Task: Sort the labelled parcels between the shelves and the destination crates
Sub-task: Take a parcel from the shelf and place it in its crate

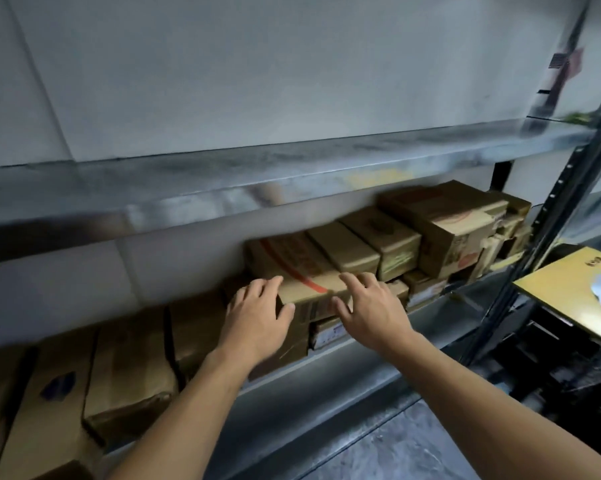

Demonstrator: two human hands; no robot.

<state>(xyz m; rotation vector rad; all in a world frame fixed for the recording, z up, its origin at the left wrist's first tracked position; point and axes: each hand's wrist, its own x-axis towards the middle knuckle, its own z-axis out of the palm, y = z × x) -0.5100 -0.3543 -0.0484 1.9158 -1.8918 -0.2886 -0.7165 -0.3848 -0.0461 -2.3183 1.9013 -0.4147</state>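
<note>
A brown cardboard parcel with a red stripe [299,268] lies on top of other boxes on the lower metal shelf [347,368]. My left hand [257,317] rests on its near left corner, fingers spread on top and thumb against the front face. My right hand [368,306] lies at its near right corner with fingers spread and relaxed, thumb touching the front. Neither hand has closed round the parcel. More brown parcels [444,226] are stacked to the right, and a small labelled box [326,332] sits under the striped one.
Long cardboard boxes [125,368] fill the shelf's left side. The upper shelf board [257,174] hangs low over the parcels. A dark perforated upright [548,216] stands at the right, with a yellow board [576,289] and dark gear beyond. Grey concrete floor [396,445] lies below.
</note>
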